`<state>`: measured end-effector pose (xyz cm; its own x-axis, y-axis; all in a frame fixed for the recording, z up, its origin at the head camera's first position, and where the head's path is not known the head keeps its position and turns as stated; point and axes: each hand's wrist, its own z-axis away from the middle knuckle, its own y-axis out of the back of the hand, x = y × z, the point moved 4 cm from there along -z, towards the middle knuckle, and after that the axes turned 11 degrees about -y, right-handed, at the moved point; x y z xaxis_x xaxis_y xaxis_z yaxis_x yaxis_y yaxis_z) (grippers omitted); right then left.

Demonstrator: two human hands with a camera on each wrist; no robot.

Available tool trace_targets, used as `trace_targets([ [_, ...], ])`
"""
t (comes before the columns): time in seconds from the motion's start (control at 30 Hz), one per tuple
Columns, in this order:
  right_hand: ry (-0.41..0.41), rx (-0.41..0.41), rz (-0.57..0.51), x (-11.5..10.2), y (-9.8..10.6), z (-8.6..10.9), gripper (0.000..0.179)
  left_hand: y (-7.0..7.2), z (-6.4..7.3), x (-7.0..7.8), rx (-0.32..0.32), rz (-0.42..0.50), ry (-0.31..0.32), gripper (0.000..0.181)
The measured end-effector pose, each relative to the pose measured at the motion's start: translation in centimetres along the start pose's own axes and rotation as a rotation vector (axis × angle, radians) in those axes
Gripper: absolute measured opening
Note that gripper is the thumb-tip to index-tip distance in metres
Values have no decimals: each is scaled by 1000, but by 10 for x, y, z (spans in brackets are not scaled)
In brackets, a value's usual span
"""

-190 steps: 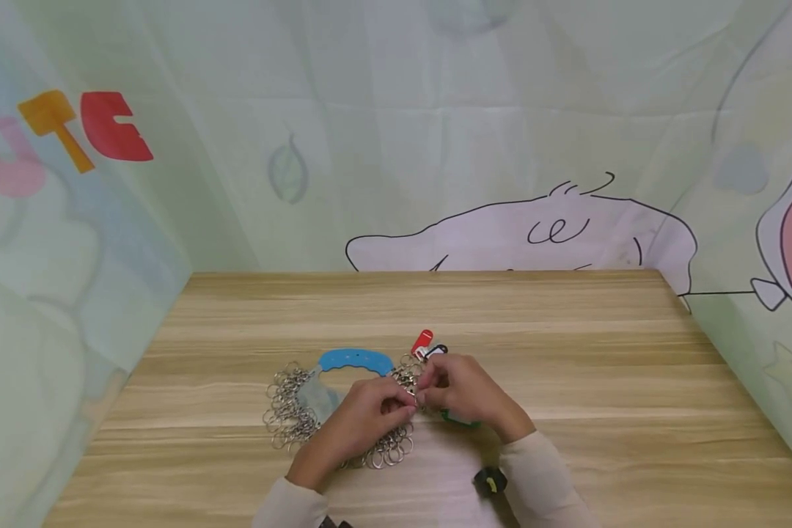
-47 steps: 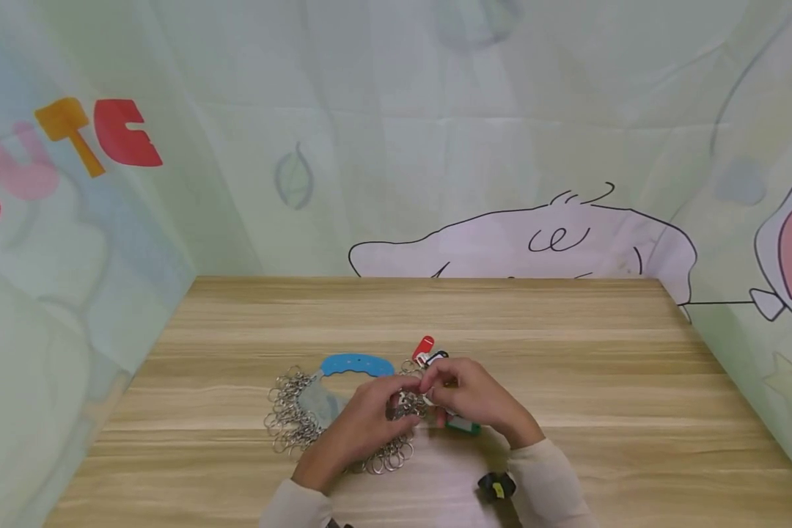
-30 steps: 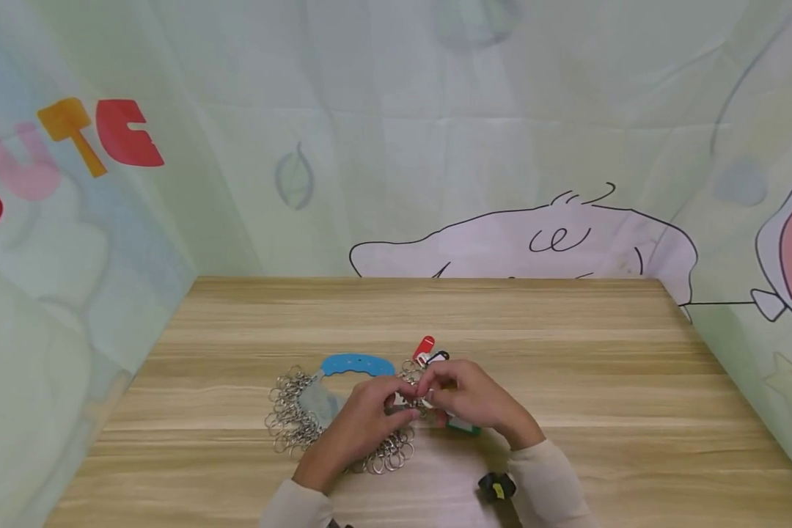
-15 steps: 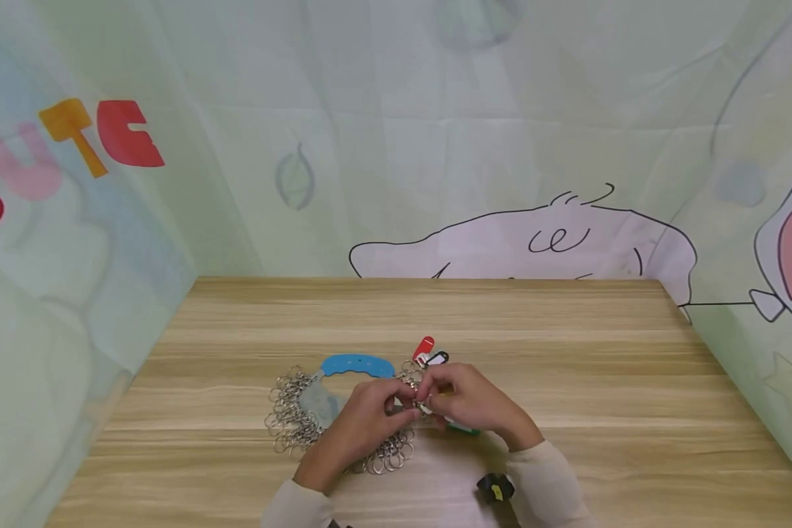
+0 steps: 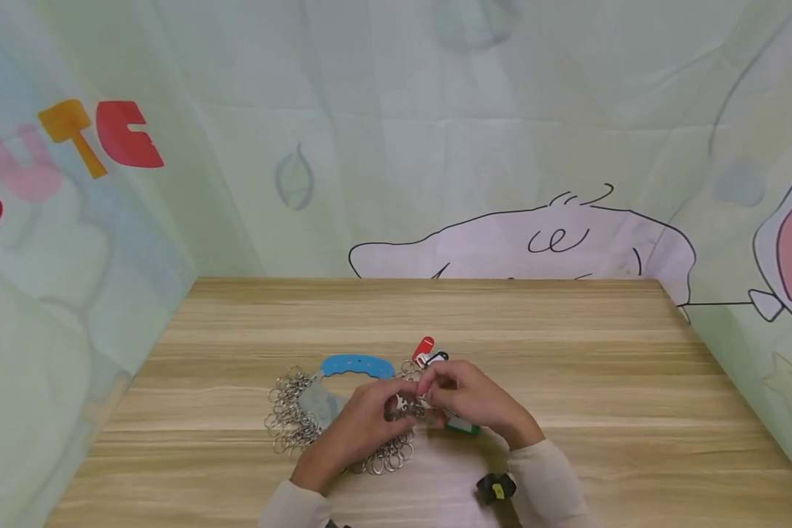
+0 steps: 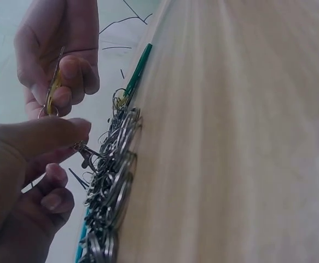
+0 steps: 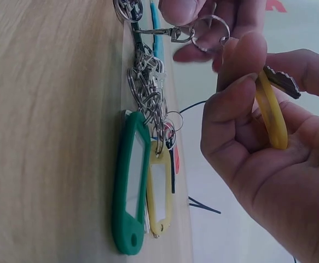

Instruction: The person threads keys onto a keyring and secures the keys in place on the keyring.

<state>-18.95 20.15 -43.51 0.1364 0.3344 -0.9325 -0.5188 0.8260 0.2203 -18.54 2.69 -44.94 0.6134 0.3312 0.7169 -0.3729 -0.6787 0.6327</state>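
Observation:
In the head view, both hands work close together over the right side of a blue-handled key holder [image 5: 356, 364] fringed with metal clasps and rings. My left hand [image 5: 363, 418] pinches a split ring [image 7: 211, 33] at the end of a swivel clasp [image 7: 175, 34], thumb and fingertips right at it. My right hand [image 5: 471, 396] holds a yellow key tag [image 7: 273, 112] and a toothed key [image 7: 282, 82] between thumb and curled fingers, fingertips at the ring's edge. Hanging from other clasps are a green key tag [image 7: 131, 186] and a second yellow tag [image 7: 159, 192].
A red tag [image 5: 424, 347] and a black-edged tag [image 5: 438, 358] lie beyond the right hand. Bunched clasps and rings [image 5: 290, 411] line the holder's left side. A black object with a yellow mark [image 5: 496, 487] is beside the right sleeve. The wooden table [image 5: 567, 315] meets a printed curtain behind.
Both hands stay at the same spot throughout. Since half a second ago, my left thumb and fingers have spread slightly, my right hand has risen a little, and more of the green tag shows.

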Motion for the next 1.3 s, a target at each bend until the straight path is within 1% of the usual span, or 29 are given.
trace_targets([
  [0.13, -4, -6, -9, 1, 0, -1, 19, 1, 1, -1, 13, -8, 2, 27],
  [0.33, -1, -12, -3, 2, 0, -2, 19, 1, 1, -1, 19, -23, 4, 24],
  [0.53, 17, -18, 26, 1, 0, 0, 18, 0, 0, -2, 22, -50, -2, 21],
  [0.67, 42, -22, 44, -1, -1, 1, 19, 0, 0, -3, 20, -55, 2, 20],
  [0.97, 43, -20, 75, -3, -2, 3, 22, -1, -1, -4, 8, -70, 7, 19],
  [1.13, 68, -28, 90, -6, -3, 4, 21, -1, -1, -4, 0, -73, 23, 13],
  [1.3, 88, -41, 89, -9, -4, 6, 20, -1, -1, -3, -6, -107, 11, 11],
])
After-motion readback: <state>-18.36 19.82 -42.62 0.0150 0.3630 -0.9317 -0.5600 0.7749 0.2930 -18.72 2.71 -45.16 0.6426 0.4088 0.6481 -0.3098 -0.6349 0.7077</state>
